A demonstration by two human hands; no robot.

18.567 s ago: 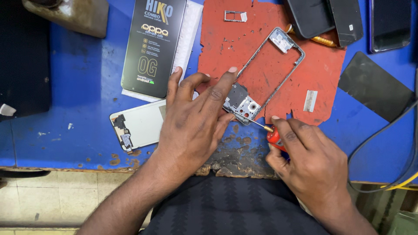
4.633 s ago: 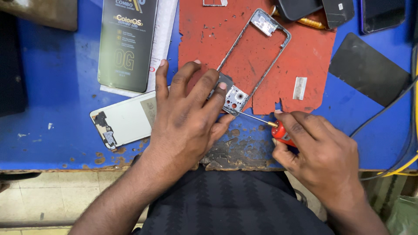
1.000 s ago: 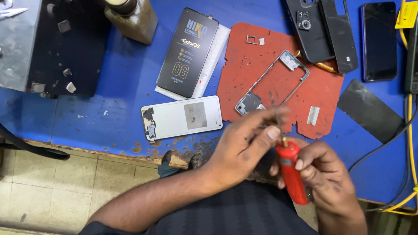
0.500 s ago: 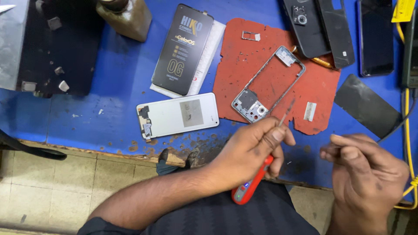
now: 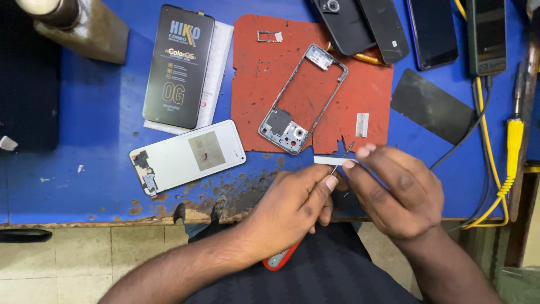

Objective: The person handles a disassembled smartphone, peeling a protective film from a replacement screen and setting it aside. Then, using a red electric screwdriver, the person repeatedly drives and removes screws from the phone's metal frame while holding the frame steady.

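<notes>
A blue counter (image 5: 95,186), worn and scorched brown along its near edge, fills the view, with a pale tiled floor (image 5: 84,253) below it. At far left lies a dark slab (image 5: 28,84), and a metal block (image 5: 79,31) sits beside it. Next comes a black printed box (image 5: 179,67), with a white phone back cover (image 5: 188,156) nearer. A ragged red mat (image 5: 315,79) carries a bare phone frame (image 5: 304,98). The left hand (image 5: 289,208) is closed around a red-handled screwdriver (image 5: 281,260), whose thin tip points up between the hands. The right hand (image 5: 396,191) pinches a small white strip (image 5: 332,160) at its fingertips, touching the tip. Farther right lie several dark phones (image 5: 433,31), a black sheet (image 5: 430,106) and yellow cable (image 5: 514,141).
</notes>
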